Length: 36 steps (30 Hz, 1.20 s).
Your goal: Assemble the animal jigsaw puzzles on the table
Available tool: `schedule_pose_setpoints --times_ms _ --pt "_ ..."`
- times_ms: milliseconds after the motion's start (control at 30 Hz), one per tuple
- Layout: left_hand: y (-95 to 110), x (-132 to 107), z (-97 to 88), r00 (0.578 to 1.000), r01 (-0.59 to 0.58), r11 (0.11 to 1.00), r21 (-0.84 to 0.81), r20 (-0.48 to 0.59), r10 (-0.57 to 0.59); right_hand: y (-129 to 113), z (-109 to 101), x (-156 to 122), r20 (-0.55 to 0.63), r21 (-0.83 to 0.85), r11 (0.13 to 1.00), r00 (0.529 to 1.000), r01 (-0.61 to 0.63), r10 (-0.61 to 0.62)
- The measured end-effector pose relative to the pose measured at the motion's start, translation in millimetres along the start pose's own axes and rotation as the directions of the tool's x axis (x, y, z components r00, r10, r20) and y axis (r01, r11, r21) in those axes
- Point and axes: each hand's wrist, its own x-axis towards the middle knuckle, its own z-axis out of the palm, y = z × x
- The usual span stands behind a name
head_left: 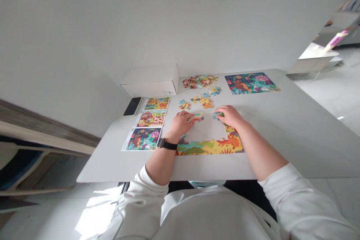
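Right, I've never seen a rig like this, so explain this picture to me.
There is no machine: a person works bare-handed, filmed by one head-worn camera looking forward and down. On the white table lie a partly built puzzle frame, loose pieces, three small pictures in a column, a larger dark-toned picture, a phone and a white box. The left hand holds a short strip of puzzle; the right hand holds a smaller section, across a gap.
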Motion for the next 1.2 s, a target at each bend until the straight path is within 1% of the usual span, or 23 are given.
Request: schedule_pose_setpoints --times_ms 67,133,200,267,300,367,433,533,600,667,733,800,933,1000,1033,1133,1200 --pt "-1.8 1.5 -2.2 1.000 0.009 0.997 -0.071 -0.016 -0.010 0.8 -0.6 -0.1 0.005 0.002 1.000 1.000 0.010 -0.010" --pt "-5.9 5.0 -7.9 0.997 0.046 0.981 -0.186 -0.049 -0.056 2.0 -0.8 0.0 -0.008 0.013 1.000 1.000 0.015 -0.015" --pt "-13.2 10.4 -16.6 0.982 0.117 0.940 -0.319 -0.106 -0.158 3.3 -0.9 1.0 -0.041 0.033 0.999 0.999 0.012 -0.011" --pt "-23.1 17.6 -26.7 0.944 0.185 0.889 -0.418 -0.174 -0.279 4.6 -1.0 2.9 -0.084 0.060 0.998 0.996 -0.001 0.006" --pt "-28.3 21.8 -31.6 0.923 0.212 0.874 -0.437 -0.205 -0.327 5.0 -1.0 4.3 -0.105 0.072 0.997 0.994 -0.009 0.017" --pt "-37.6 31.0 -39.5 0.899 0.252 0.869 -0.427 -0.229 -0.373 5.5 -0.9 7.2 -0.137 0.090 0.996 0.990 -0.025 0.038" --pt "-43.6 41.0 -43.8 0.897 0.299 0.883 -0.361 -0.209 -0.390 5.3 -0.6 10.0 -0.157 0.103 0.994 0.986 -0.039 0.055" --pt "-46.2 55.7 -43.1 0.924 0.322 0.922 -0.213 -0.142 -0.355 4.6 -0.3 12.5 -0.170 0.116 0.992 0.983 -0.045 0.064" --pt "-46.4 64.0 -40.0 0.955 0.274 0.956 -0.110 -0.091 -0.284 4.3 -0.7 13.1 -0.180 0.124 0.992 0.982 -0.038 0.060" --pt "-47.9 70.4 -37.3 0.980 0.196 0.980 -0.030 -0.023 -0.197 4.2 -1.4 13.3 -0.191 0.134 0.991 0.980 -0.029 0.054" --pt "-51.8 75.2 -36.4 0.991 0.123 0.992 0.003 0.056 -0.123 3.7 -2.1 13.6 -0.202 0.143 0.989 0.978 -0.024 0.053" --pt "-57.6 78.6 -37.1 0.991 0.085 0.996 0.005 0.106 -0.085 3.0 -2.6 14.2 -0.210 0.149 0.989 0.976 -0.021 0.052" --pt "-71.4 81.8 -39.7 0.993 0.045 0.999 -0.016 0.110 -0.043 1.9 -2.1 16.2 -0.230 0.160 0.987 0.972 -0.014 0.051" --pt "-78.2 82.3 -39.7 0.993 0.056 0.997 -0.051 0.104 -0.050 2.3 -1.0 16.9 -0.242 0.171 0.985 0.969 -0.013 0.055" --pt "-81.6 82.6 -39.3 0.992 0.082 0.993 -0.080 0.099 -0.074 2.7 -0.2 17.1 -0.247 0.175 0.984 0.967 -0.014 0.057" --pt "-91.9 84.5 -37.0 0.979 0.204 0.960 -0.190 0.061 -0.196 4.0 2.2 16.9 -0.250 0.185 0.983 0.966 -0.019 0.065" --pt "-98.0 86.6 -35.5 0.965 0.260 0.936 -0.237 0.030 -0.261 4.3 3.5 16.6 -0.246 0.187 0.982 0.967 -0.026 0.072"
